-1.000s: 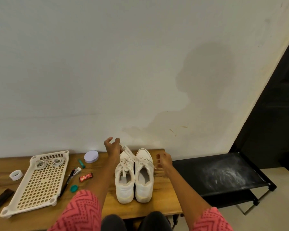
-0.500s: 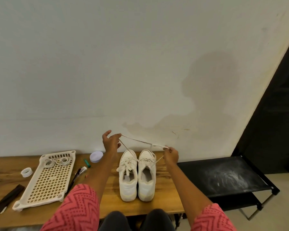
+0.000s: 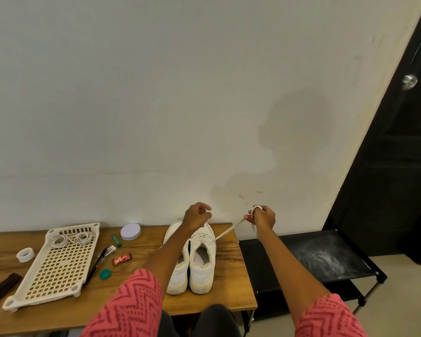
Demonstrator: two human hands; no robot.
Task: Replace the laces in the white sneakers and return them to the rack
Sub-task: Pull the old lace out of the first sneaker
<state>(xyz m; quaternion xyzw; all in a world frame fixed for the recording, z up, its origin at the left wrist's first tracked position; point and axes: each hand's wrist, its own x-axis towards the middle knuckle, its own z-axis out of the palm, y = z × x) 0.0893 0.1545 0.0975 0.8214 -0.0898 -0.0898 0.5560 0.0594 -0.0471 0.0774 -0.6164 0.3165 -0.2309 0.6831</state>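
Two white sneakers stand side by side on the wooden table, toes toward the wall: the left sneaker and the right sneaker. A white lace runs taut from the right sneaker's eyelets up to my right hand, which grips it above the table's right edge, with lace looped over a finger. My left hand hovers above the sneakers' toes with its fingers curled, pinching what looks like the lace's other end. Coiled white laces lie on the cream plastic grid tray.
Left of the sneakers lie a round lilac lid, a green tube, a pen, a red wrapper, a teal cap and a tape roll. A black shoe rack stands right of the table, beside a dark door.
Both hands rose from the sneakers, drawing a lace out of the right sneaker. My right hand moved further right, and the span of lace stretched between the two hands is gone.
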